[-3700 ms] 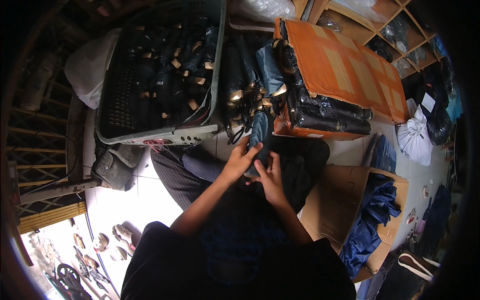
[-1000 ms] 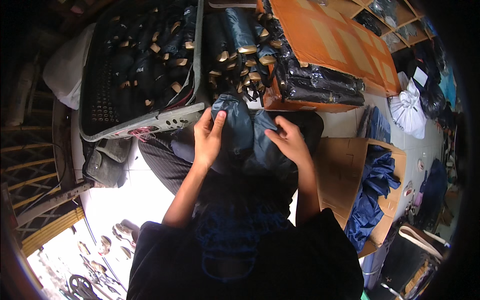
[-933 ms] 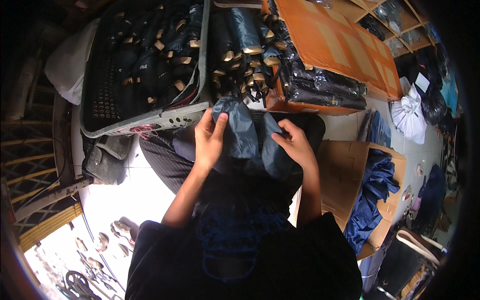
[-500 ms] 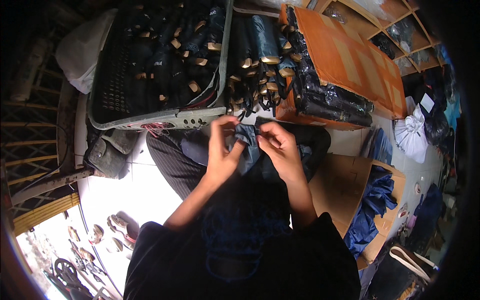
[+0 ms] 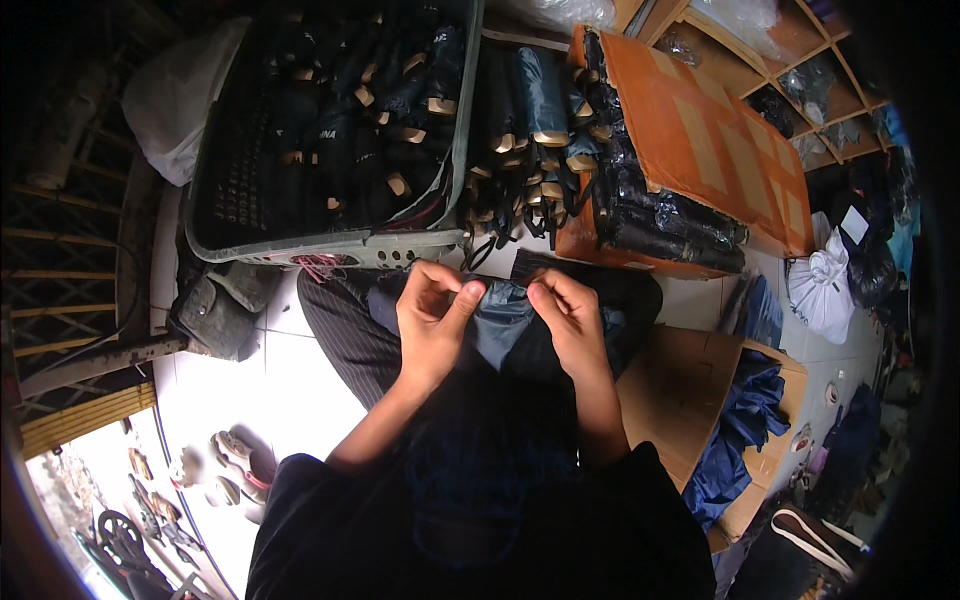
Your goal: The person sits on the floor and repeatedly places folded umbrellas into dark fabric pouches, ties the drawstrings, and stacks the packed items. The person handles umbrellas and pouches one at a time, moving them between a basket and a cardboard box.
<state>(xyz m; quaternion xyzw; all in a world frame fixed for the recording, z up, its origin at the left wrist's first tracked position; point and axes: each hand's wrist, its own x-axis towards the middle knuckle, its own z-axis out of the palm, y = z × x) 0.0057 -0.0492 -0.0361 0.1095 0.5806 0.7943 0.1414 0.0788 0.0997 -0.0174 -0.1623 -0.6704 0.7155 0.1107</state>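
Note:
A thin grey-blue fabric piece (image 5: 503, 325) hangs over my lap, its upper edge drawn taut between my two hands. Thumb and fingertips of my left hand (image 5: 432, 325) pinch its left corner. At the opposite corner, my right hand (image 5: 570, 325) pinches the same edge between thumb and forefinger. Lower down, the cloth narrows into shadow, so I cannot tell whether it is a pouch or a flat panel. Just past my hands lie several folded umbrellas (image 5: 540, 90) with pale wooden handle ends and black wrist loops.
A large grey-green basket (image 5: 330, 248) of dark folded umbrellas stands at the far left. Beside the loose umbrellas sits an orange-brown carton (image 5: 700, 130) with black wrapped bundles. An open cardboard box (image 5: 670, 385) of blue cloth (image 5: 735, 455) is at my right. Sandals (image 5: 240, 460) lie lower left.
My hands have moved slightly apart and a little lower. The fabric's upper edge, bunched before, is now stretched straight between them. The view has shifted slightly.

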